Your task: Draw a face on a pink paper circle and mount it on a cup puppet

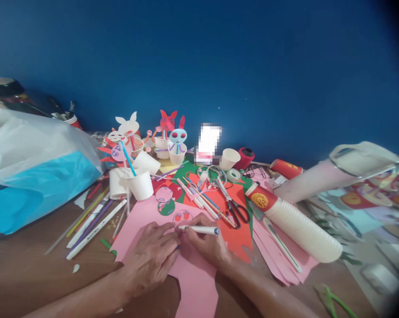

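Note:
A pink paper sheet (199,291) lies before me, with a face with red eyes (182,216) drawn in blue near its upper part. My right hand (208,243) grips a white marker (202,229) with a blue end, its tip pointing left just below the drawn eyes. My left hand (155,249) rests on the paper to the left, fingers bent a little and apart, fingertips near the marker tip. A small blue bit (178,247) shows by those fingers; what it is I cannot tell. Just above lies a pink and green cutout (165,201).
Scissors (232,205) and pencils lie on orange paper (246,238). At right is a stack of paper cups (299,225) over pink sheets. Several markers (96,229) lie left. Behind stand cups with paper puppets (178,150), a phone (208,141) and a plastic bag (43,172).

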### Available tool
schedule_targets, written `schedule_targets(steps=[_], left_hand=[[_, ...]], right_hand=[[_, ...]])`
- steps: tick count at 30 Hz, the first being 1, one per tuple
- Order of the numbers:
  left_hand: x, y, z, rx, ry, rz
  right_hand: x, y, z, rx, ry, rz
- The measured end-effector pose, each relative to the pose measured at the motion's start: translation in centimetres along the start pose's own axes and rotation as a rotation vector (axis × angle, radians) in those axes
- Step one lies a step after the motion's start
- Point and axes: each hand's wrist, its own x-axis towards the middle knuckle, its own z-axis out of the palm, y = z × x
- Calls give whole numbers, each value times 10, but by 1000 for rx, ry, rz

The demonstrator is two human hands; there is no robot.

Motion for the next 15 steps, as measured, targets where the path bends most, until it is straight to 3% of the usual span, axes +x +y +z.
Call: schedule_targets(steps=[15], left_hand=[[0, 0, 0, 33, -6, 3]], right_hand=[[1, 0, 0, -68, -6, -17]])
